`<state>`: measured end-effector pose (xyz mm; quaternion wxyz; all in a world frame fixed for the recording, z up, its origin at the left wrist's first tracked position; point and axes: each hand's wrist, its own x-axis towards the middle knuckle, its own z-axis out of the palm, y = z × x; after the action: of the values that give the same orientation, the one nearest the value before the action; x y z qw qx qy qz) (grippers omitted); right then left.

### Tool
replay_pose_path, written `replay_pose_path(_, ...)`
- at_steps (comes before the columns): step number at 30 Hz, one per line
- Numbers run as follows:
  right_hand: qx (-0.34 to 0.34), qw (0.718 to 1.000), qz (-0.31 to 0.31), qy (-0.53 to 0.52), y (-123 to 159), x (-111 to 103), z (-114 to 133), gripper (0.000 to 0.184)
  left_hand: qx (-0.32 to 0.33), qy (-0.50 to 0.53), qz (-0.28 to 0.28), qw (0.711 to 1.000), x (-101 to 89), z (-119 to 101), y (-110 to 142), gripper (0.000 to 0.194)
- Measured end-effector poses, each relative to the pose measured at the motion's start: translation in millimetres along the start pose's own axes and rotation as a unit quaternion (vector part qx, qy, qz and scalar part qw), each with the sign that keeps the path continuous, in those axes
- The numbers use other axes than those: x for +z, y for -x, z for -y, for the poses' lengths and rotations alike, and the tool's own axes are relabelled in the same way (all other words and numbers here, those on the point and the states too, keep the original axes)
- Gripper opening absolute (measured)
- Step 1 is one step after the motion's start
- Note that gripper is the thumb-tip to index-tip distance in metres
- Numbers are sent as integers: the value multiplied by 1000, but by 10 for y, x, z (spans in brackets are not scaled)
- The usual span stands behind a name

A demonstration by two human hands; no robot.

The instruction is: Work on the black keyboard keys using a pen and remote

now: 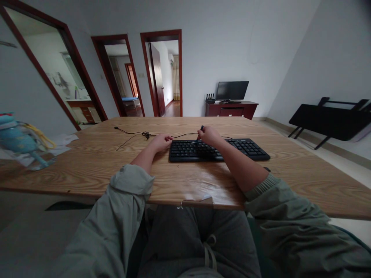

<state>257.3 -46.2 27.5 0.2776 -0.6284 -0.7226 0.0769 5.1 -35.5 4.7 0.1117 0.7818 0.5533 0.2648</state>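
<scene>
One keyboard [208, 154], beneath your right hand [210, 136], which grips one small tool [202, 127]; your left hand [161, 142] at the keyboard's left end, grip unclear. One wooden table [179, 179] underneath; three doorways [166, 77] beyond.

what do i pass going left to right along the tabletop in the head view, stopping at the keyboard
Blue figure → cable's dark tip → cable's bunched knot → left hand → black keyboard.
</scene>
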Motion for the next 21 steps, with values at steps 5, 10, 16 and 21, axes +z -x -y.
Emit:
replay_pose_path(5, 49, 996, -8, 70, 15, -311, -453, 36, -12, 14, 16, 1000, 57, 44, -14, 25)
replay_pose_path(10, 96, 985, -23, 143, 58, -622, -908, 32, -3, 16, 16, 1000, 100, 128, -55, 26)
replay_pose_path(16, 154, 961, -57, 222, 118, -909, -1525, 37, -13, 30, 26, 999, 109, 137, -68, 28)
replay_pose_path(21, 254, 931, -147, 217, 304, -1056, -1785, 44, -19, 40, 21, 999, 121, 140, -79, 27)
